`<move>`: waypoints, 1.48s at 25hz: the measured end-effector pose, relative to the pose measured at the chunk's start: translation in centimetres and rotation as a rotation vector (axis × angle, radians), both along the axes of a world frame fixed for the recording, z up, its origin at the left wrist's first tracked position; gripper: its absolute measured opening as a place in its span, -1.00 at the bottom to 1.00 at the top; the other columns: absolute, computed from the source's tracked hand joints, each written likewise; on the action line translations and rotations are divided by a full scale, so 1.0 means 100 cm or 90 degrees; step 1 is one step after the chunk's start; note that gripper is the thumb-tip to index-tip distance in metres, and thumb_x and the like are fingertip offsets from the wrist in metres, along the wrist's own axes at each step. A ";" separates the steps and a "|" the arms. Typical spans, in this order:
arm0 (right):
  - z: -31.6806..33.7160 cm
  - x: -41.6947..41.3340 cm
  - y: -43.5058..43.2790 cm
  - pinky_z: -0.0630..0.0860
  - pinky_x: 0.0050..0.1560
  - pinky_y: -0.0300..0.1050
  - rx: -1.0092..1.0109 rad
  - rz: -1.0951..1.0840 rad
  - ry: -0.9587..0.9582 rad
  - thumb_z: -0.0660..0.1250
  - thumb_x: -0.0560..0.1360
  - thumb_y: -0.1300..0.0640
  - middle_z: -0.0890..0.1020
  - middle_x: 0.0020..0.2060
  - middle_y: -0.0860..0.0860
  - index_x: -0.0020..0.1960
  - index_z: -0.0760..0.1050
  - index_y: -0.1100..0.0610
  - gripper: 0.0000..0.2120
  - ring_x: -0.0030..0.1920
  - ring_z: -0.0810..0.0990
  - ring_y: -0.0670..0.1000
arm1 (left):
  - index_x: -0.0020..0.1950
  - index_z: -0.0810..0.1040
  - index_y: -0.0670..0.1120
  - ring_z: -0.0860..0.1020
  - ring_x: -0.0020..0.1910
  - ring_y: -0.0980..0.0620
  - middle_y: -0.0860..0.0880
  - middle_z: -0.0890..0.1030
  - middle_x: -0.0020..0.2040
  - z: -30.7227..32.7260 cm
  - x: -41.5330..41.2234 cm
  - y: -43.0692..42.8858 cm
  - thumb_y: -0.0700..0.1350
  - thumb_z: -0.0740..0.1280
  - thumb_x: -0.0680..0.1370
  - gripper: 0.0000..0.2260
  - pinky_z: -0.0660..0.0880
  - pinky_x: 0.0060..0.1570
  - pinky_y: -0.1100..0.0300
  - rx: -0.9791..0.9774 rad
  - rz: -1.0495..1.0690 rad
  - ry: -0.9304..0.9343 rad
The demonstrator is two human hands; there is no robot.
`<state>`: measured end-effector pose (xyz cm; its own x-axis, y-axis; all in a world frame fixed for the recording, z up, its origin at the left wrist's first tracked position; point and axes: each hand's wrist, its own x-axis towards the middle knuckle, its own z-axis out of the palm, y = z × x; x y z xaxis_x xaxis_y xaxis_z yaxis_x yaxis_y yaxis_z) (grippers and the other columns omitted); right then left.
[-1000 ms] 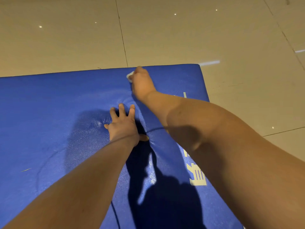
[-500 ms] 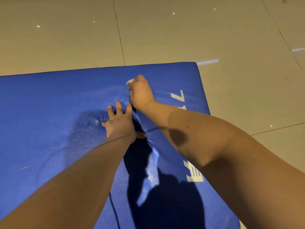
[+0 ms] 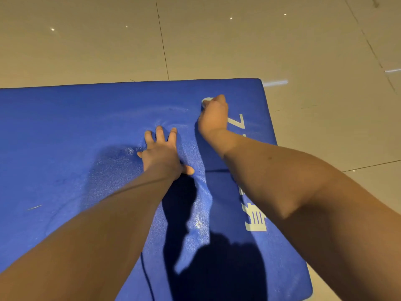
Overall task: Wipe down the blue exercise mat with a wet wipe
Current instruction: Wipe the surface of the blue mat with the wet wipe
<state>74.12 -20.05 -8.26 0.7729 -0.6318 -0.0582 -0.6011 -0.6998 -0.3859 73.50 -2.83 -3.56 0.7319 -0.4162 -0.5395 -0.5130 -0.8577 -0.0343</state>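
Observation:
The blue exercise mat lies flat on the floor and fills the lower left of the head view; its far edge and right edge are in sight. My right hand is closed on a small white wet wipe, of which only a bit shows past the knuckles, and presses it onto the mat near the far right corner. My left hand rests flat on the mat with fingers spread, to the left of and nearer than the right hand. Pale printed lettering runs along the mat's right side.
Glossy beige floor tiles surround the mat beyond its far and right edges. A thin dark cord lies on the mat near the bottom. Dark shadows of my arms and head fall across the mat's lower middle.
My right hand slid the wipe back from the far edge, then rightward toward the mat's corner, uncovering more lettering. My left hand stayed pressed in the same spot.

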 end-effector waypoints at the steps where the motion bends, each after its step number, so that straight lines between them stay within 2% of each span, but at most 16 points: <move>1: -0.001 0.003 0.018 0.15 -0.28 -0.28 0.006 0.042 0.037 0.17 0.48 0.37 0.32 -0.07 0.07 -0.23 0.29 0.08 -0.77 -0.13 0.29 0.05 | 0.63 -0.21 0.15 -0.13 0.58 -0.20 0.01 -0.14 0.62 0.000 -0.001 0.002 0.49 0.46 0.25 0.21 0.47 0.28 -0.20 0.000 -0.005 -0.006; 3: -0.003 0.004 0.043 0.22 -0.24 -0.21 0.032 0.090 0.007 0.17 0.48 0.38 0.34 -0.14 0.06 -0.24 0.27 0.08 -0.75 -0.15 0.26 0.04 | 0.63 -0.26 0.11 -0.15 0.60 -0.17 0.02 -0.18 0.63 -0.001 -0.003 0.009 0.54 0.37 0.29 0.19 0.46 0.30 -0.17 0.001 -0.019 -0.015; 6: 0.010 -0.004 0.046 0.25 -0.01 -0.16 0.054 0.186 -0.013 0.23 0.54 0.31 0.32 -0.02 0.04 -0.29 0.15 -0.15 -0.54 -0.02 0.25 0.01 | 0.63 -0.29 0.08 -0.24 0.61 -0.12 0.05 -0.26 0.64 -0.002 -0.006 0.021 0.57 0.24 0.35 0.12 0.37 0.40 -0.16 -0.009 -0.036 -0.005; 8: 0.015 -0.014 0.025 0.27 0.05 -0.18 0.073 0.145 -0.008 0.25 0.55 0.29 0.38 0.03 0.10 -0.30 0.13 -0.17 -0.53 0.03 0.35 0.07 | 0.63 -0.27 0.09 -0.26 0.62 -0.08 0.07 -0.28 0.64 -0.001 -0.006 0.029 0.54 0.16 0.43 0.01 0.38 0.41 -0.11 -0.024 -0.052 -0.001; 11: 0.022 -0.041 -0.011 0.37 0.19 -0.03 0.027 0.006 0.030 0.20 0.54 0.33 0.46 0.19 0.22 -0.15 0.37 -0.10 -0.69 0.23 0.42 0.20 | 0.65 -0.18 0.12 -0.22 0.62 -0.02 0.10 -0.23 0.64 0.000 -0.003 0.047 0.38 0.12 0.60 -0.23 0.45 0.31 -0.04 -0.067 -0.075 0.007; 13: 0.025 -0.052 -0.010 0.39 0.09 -0.07 0.014 -0.072 0.078 0.09 0.46 0.39 0.45 -0.01 0.19 -0.11 0.36 0.03 -0.73 0.15 0.43 0.16 | 0.66 -0.05 0.10 -0.15 0.61 -0.04 0.06 -0.14 0.65 0.002 0.000 0.062 0.28 0.20 0.62 -0.29 0.41 0.37 -0.05 -0.100 -0.084 0.006; 16: 0.034 -0.041 0.025 0.23 -0.10 -0.19 0.073 -0.106 0.046 0.12 0.47 0.29 0.29 -0.27 0.02 -0.19 0.27 0.04 -0.83 -0.07 0.31 0.05 | 0.63 0.00 0.14 -0.10 0.59 -0.17 -0.03 -0.08 0.63 0.008 0.001 0.085 0.37 0.35 0.47 -0.13 0.19 0.49 -0.18 -0.059 -0.052 -0.003; 17: 0.031 -0.035 0.038 0.21 -0.13 -0.19 0.102 -0.103 0.000 0.17 0.52 0.26 0.30 -0.21 0.02 -0.16 0.28 0.06 -0.85 -0.07 0.25 0.06 | 0.62 -0.06 0.19 -0.15 0.60 -0.19 -0.02 -0.16 0.63 0.010 -0.001 0.091 0.40 0.39 0.42 -0.05 0.16 0.48 -0.27 -0.029 -0.018 0.030; 20: 0.030 -0.027 0.082 0.33 -0.04 -0.12 0.078 0.129 0.013 0.26 0.50 0.34 0.31 0.01 0.09 -0.01 0.27 0.05 -0.75 -0.01 0.19 0.03 | 0.60 -0.26 0.26 -0.31 0.59 -0.19 0.04 -0.38 0.60 0.010 -0.008 0.099 0.38 0.47 0.36 0.10 0.14 0.42 -0.44 0.017 0.033 0.108; 23: 0.030 -0.034 0.103 0.46 -0.11 0.04 0.078 0.215 0.012 0.30 0.38 0.45 0.40 0.07 0.15 -0.12 0.30 0.13 -0.71 -0.01 0.30 0.11 | 0.60 -0.29 0.26 -0.34 0.58 -0.21 0.03 -0.42 0.58 0.005 -0.008 0.094 0.35 0.50 0.36 0.13 0.14 0.40 -0.48 0.022 0.043 0.104; 25: 0.023 -0.042 0.075 0.46 -0.04 0.04 0.023 0.190 0.039 0.27 0.44 0.41 0.41 0.12 0.18 -0.04 0.42 0.18 -0.82 0.10 0.39 0.17 | 0.60 -0.29 0.26 -0.34 0.58 -0.23 0.02 -0.43 0.58 0.003 -0.007 0.093 0.34 0.51 0.36 0.14 0.13 0.40 -0.49 0.027 0.046 0.103; 28: 0.008 -0.066 0.020 0.39 0.15 0.04 -0.084 0.073 0.070 0.18 0.57 0.31 0.44 0.18 0.24 0.22 0.50 0.22 -0.74 0.21 0.41 0.20 | 0.60 -0.29 0.25 -0.33 0.58 -0.24 0.02 -0.42 0.58 0.001 -0.007 0.093 0.34 0.52 0.35 0.15 0.13 0.41 -0.49 0.034 0.040 0.096; 30: 0.005 -0.069 0.016 0.35 0.10 -0.01 -0.070 -0.019 0.056 0.17 0.58 0.26 0.46 0.00 0.22 0.19 0.51 0.19 -0.76 0.15 0.42 0.18 | 0.61 -0.27 0.25 -0.32 0.58 -0.24 0.02 -0.41 0.59 0.001 -0.007 0.093 0.34 0.53 0.34 0.15 0.13 0.40 -0.49 0.026 0.040 0.095; 31: 0.013 -0.066 0.030 0.31 0.04 -0.05 0.016 -0.072 0.030 0.18 0.58 0.22 0.43 -0.12 0.17 0.13 0.52 0.15 -0.81 0.07 0.43 0.15 | 0.61 -0.27 0.25 -0.32 0.58 -0.24 0.03 -0.40 0.59 0.001 -0.007 0.093 0.34 0.53 0.33 0.15 0.13 0.40 -0.49 0.022 0.039 0.092; 33: 0.024 -0.059 0.062 0.27 -0.04 -0.10 0.060 -0.078 0.030 0.22 0.56 0.21 0.42 -0.11 0.14 0.08 0.50 0.15 -0.86 0.01 0.42 0.13 | 0.61 -0.26 0.25 -0.31 0.59 -0.23 0.03 -0.38 0.60 0.002 -0.008 0.094 0.34 0.53 0.32 0.15 0.14 0.40 -0.49 0.018 0.040 0.088; 37: 0.025 -0.057 0.135 0.37 0.04 -0.02 0.066 0.203 0.026 0.24 0.52 0.35 0.42 0.15 0.22 0.21 0.45 0.28 -0.73 0.13 0.43 0.22 | 0.61 -0.24 0.27 -0.30 0.59 -0.19 0.05 -0.36 0.61 0.004 -0.008 0.095 0.34 0.53 0.33 0.14 0.16 0.42 -0.45 0.012 0.046 0.079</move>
